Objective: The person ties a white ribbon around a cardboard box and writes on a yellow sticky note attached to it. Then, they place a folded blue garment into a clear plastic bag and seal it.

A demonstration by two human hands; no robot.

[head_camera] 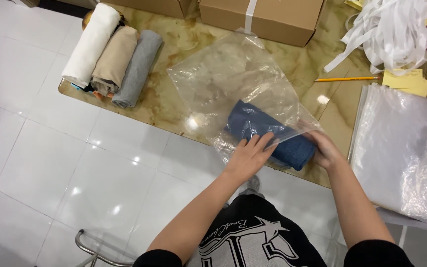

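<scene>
Rolled blue cloth (273, 136) lies near the front edge of the marbled worktop (184, 44), partly inside a clear plastic bag (228, 74) whose closed end points away from the person. The roll's long axis runs from upper left to lower right; its right end pokes out of the bag mouth. Left hand (247, 157) rests on the near side of the roll, fingers laid flat and slightly spread over the plastic — a pressing grip, not a pinch. Right hand (324, 148) is at the exposed right end of the roll, touching it; its fingers are mostly hidden by the film, so I cannot tell whether its grip is closed on the bag edge or the cloth. Both hands touch the roll; the bag's depth extends up and left from them. Further left on the worktop, three other rolls — white (91, 44), beige (114, 58), grey (138, 66). Stack of clear bags (406, 148) to the right; pencil (346, 78) beyond.
</scene>
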